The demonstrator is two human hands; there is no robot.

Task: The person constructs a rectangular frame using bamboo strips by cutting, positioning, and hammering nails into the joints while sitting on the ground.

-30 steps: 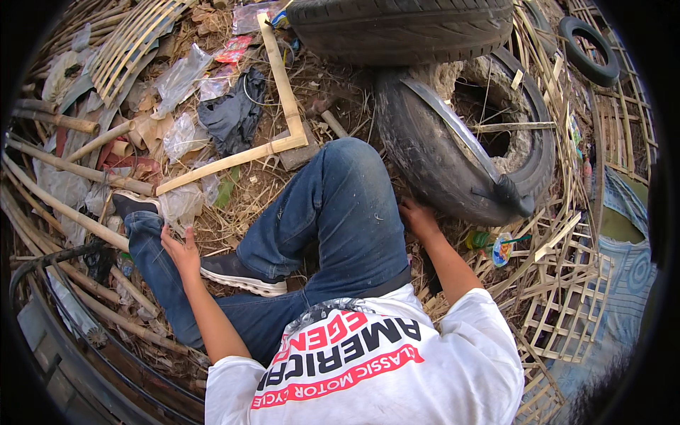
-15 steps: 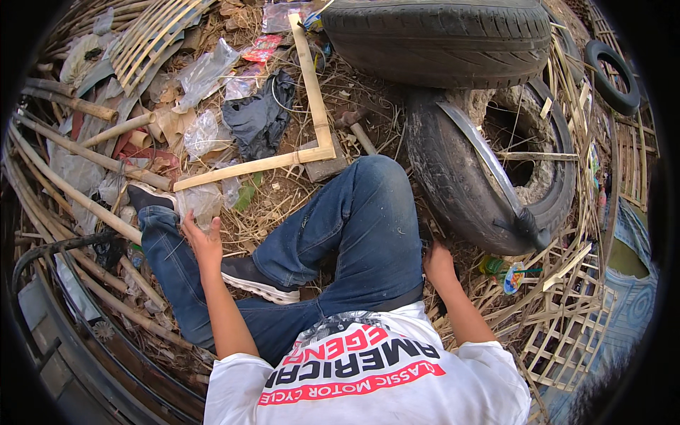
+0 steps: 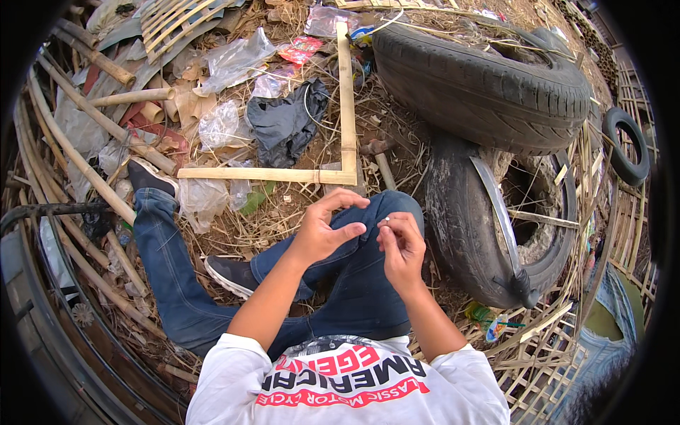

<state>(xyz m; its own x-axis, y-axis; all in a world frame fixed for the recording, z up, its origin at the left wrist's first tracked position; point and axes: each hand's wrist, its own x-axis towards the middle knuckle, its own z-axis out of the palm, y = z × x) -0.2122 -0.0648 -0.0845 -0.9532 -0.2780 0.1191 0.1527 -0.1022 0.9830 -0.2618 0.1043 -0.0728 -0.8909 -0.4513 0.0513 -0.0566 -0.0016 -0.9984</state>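
I sit on the ground with my jeans-clad knee (image 3: 368, 255) raised. Both hands hover just above that knee, close together. My right hand (image 3: 402, 244) pinches a tiny pale object (image 3: 387, 222) between thumb and fingertips; what it is cannot be made out. My left hand (image 3: 327, 228) is beside it with fingers curled and spread, holding nothing that I can see, its fingertips almost meeting the right hand's. An L-shaped frame of bamboo strips (image 3: 346, 113) lies on the dirt just beyond my knee.
Two worn car tyres (image 3: 482, 85) (image 3: 467, 234) lie to the right, a smaller tyre (image 3: 627, 145) farther right. Bamboo poles (image 3: 78, 159), woven bamboo lattice (image 3: 545, 354), plastic bags (image 3: 230, 60), a dark rag (image 3: 283, 124) and straw cover the ground around me.
Both hands rose from beside my legs and came together over the raised knee. My right hand now pinches a small object. The view tilted slightly.
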